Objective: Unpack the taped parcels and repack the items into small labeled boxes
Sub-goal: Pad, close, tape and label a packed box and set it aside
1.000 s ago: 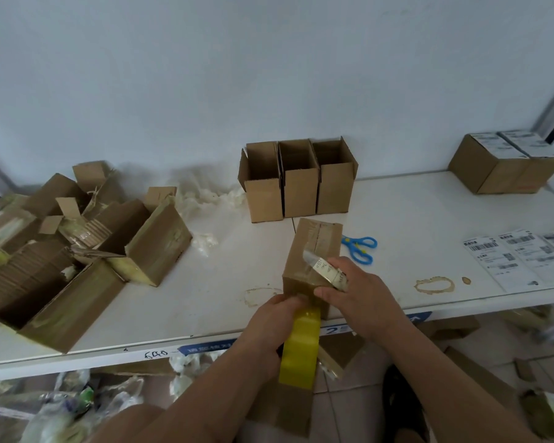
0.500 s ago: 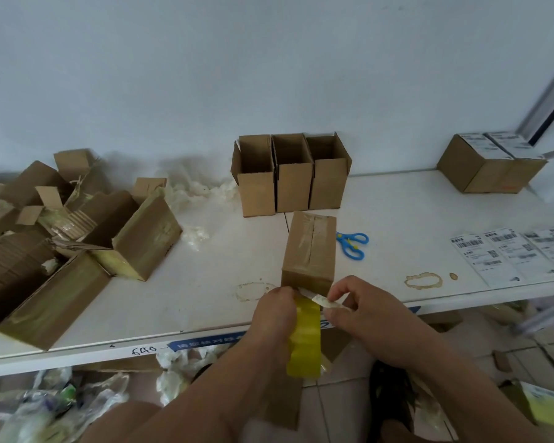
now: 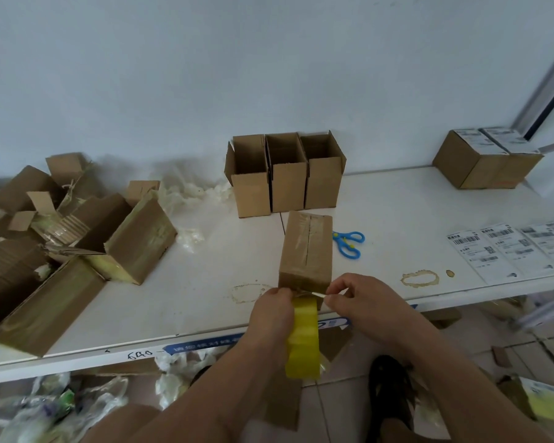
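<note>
We see a closed small box (image 3: 306, 249) lying on the white counter (image 3: 205, 276) close to its front edge, its top seam covered with clear tape. Our left hand (image 3: 274, 310) grips a roll of yellow tape (image 3: 303, 338) just below the box's near end, its fingers curled round the roll so that it hangs over the counter edge. Our right hand (image 3: 354, 297) sits just beside it, thumb and forefinger pinching the free strip of tape (image 3: 314, 294) that runs from the roll toward the near face of the box; the other fingers are curled loosely. Whether the strip already sticks to the box, we cannot tell.

Behind the taped box stand three open boxes (image 3: 287, 177) in a row, touching one another, flaps up. Blue scissors (image 3: 349, 243) lie just to the right of the taped box. Farther right, a row of printed labels (image 3: 506, 251) lies flat near the counter's front, and two labeled boxes (image 3: 486, 161) sit side by side against the wall. A brown ring stain (image 3: 419, 278) marks the counter between the box and the labels.

On the left lies a heap of opened parcels (image 3: 64, 238), torn and taped, with crumpled white packing (image 3: 189, 193) behind and beside them. Plastic scraps (image 3: 55, 407) litter the floor below.
</note>
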